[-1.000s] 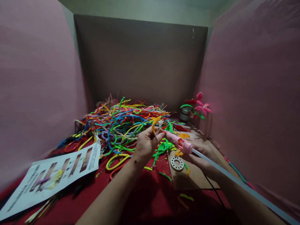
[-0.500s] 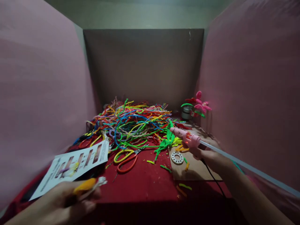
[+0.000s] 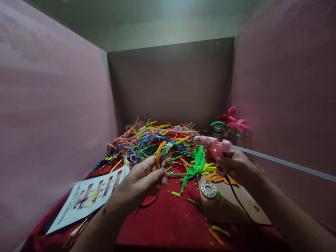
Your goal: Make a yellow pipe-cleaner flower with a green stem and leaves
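My left hand, near the middle of the view, pinches an orange fuzzy piece and a thin stick with a white tuft at its tip. In my right hand is a pink glue gun, its nozzle pointing left and a small red light glowing. A long pale glue stick sticks out of its back. The nozzle and the white tuft are apart. Below the nozzle lies a green fuzzy leaf shape on the red cloth.
A heap of coloured pipe cleaners fills the back. A printed sheet lies left. Right are cardboard, a white ring with holes, a black cord and pink flowers. Scissors are partly hidden behind my left hand.
My left hand has moved up and right with the orange piece and stick. The glue gun has turned more level, its handle now showing. The view has shifted a little.
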`<state>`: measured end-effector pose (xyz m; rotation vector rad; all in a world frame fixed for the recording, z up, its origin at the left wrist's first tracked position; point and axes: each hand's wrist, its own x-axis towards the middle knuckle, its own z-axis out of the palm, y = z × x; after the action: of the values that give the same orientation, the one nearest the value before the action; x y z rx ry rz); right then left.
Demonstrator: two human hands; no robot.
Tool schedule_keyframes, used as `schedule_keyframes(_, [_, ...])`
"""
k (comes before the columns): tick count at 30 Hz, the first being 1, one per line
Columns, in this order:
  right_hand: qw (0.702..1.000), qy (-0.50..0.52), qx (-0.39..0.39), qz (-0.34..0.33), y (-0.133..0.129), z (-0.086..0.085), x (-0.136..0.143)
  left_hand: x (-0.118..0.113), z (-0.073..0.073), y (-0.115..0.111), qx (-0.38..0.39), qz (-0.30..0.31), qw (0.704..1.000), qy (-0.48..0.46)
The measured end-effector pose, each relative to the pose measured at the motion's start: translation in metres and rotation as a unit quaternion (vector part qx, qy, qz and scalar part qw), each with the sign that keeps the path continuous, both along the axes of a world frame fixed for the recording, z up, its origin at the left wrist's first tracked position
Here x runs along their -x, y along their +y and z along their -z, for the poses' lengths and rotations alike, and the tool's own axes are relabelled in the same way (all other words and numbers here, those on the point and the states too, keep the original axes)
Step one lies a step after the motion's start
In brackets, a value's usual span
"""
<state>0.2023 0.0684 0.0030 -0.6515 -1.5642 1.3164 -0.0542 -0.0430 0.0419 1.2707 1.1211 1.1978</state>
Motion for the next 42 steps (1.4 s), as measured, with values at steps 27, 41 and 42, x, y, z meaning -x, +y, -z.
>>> schedule_keyframes(27, [0.985,0.120,0.114,0.051,0.011,0.025,0.008,-0.061,0.047,0.079,-0.215,0.128,0.742,0.622])
schedule_keyframes(41, [0.961,0.168,0.215,0.040,0.023,0.011,-0.006,-0.022,0.034,0.098,-0.132,-0.002,0.830,0.542])
schedule_keyframes(42, [0.961,0.163,0.221,0.046,0.022,0.011,-0.005,-0.020,0.032,0.099,-0.118,-0.031,0.881,0.456])
